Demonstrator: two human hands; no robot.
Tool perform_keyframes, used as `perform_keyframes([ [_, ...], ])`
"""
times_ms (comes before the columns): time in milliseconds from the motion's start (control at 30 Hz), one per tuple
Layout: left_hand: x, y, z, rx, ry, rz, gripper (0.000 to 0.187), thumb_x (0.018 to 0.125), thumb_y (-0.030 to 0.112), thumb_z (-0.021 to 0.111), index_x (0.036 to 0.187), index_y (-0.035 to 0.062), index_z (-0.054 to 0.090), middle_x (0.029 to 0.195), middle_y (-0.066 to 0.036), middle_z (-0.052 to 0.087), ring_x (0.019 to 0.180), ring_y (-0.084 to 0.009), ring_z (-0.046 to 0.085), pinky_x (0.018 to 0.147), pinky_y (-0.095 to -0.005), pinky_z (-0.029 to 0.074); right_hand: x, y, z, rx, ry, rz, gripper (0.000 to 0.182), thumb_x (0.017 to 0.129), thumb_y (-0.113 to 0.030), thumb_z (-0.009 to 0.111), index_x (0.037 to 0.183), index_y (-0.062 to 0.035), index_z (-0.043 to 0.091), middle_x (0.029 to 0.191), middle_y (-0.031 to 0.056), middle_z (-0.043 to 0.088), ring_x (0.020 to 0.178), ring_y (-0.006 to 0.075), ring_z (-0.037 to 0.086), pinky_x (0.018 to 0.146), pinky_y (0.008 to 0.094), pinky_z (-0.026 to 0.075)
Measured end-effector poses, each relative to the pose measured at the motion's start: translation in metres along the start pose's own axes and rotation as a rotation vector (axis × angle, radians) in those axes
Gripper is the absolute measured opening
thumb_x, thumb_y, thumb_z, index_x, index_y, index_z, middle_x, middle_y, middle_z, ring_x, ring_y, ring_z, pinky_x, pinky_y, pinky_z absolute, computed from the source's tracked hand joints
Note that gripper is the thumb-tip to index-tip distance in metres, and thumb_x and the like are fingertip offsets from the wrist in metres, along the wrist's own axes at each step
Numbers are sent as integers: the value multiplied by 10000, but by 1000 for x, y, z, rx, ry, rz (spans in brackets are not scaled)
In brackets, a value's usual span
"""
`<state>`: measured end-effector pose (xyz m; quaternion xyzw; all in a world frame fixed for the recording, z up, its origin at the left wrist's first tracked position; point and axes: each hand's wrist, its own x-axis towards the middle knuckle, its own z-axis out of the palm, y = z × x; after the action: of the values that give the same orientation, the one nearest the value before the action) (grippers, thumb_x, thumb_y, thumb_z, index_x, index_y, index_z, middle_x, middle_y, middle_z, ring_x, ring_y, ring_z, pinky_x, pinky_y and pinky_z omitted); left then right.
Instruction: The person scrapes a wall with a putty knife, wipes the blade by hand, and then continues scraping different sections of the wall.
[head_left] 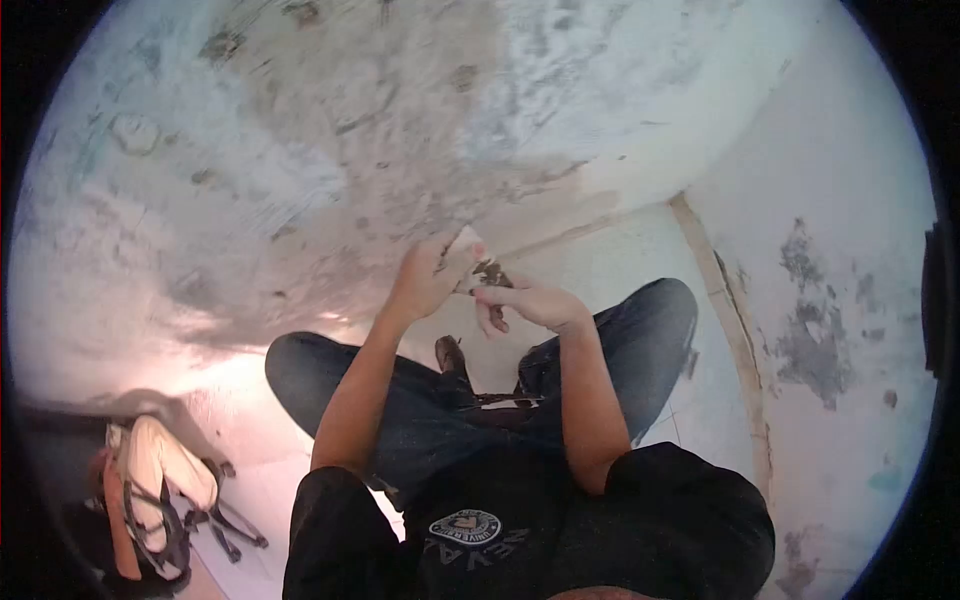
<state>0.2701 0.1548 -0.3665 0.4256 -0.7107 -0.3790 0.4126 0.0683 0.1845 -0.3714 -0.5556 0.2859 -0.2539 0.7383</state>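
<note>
My left hand (425, 280) is closed on a flat white spreader (464, 243), its thumb pressed on the face. Against it, my right hand (535, 303) grips a flat scraper (489, 274) smeared with dark and pale stains. The two tools overlap between my hands, and the fingers cover their handles. Both hands are held over the gap between my bent knees, close in front of the patchy wall (380, 130). Pale smeared filler and darker rough spots mark its surface.
A second wall (820, 180) with grey bare patches rises at the right, a brownish strip (735, 320) along its foot. Pale floor (600, 260) lies under me. At the lower left stands a chair with black legs (225, 520), a beige bent shape (165, 470) on it.
</note>
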Motion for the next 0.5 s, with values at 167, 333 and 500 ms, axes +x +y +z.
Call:
perform_keyframes([
  [167, -14, -1, -12, -248, 31, -386, 370, 1011, 314, 557, 902, -16, 685, 777, -29, 644, 724, -99, 574, 652, -284, 460, 7, 25, -19, -136, 155, 50, 382, 1031, -348, 521, 901, -20, 668, 728, 84, 678, 640, 146, 614, 625, 284, 492],
  [333, -15, -33, -19, -278, 218, -554, 395, 1017, 370, 549, 1033, 1, 689, 909, -28, 676, 803, -97, 606, 722, -271, 481, 1, 37, -50, -151, 559, -35, 351, 1023, -342, 537, 1111, -32, 674, 895, 65, 714, 787, 130, 640, 772, 281, 494],
  [500, -17, -52, -3, -515, 248, -617, 421, 1011, 360, 559, 1222, 5, 639, 1111, -62, 681, 973, -141, 633, 869, -304, 489, 18, 30, -21, -76, 837, -76, 395, 1018, -300, 526, 1328, -62, 579, 1123, 49, 679, 983, 141, 612, 867, 303, 472],
])
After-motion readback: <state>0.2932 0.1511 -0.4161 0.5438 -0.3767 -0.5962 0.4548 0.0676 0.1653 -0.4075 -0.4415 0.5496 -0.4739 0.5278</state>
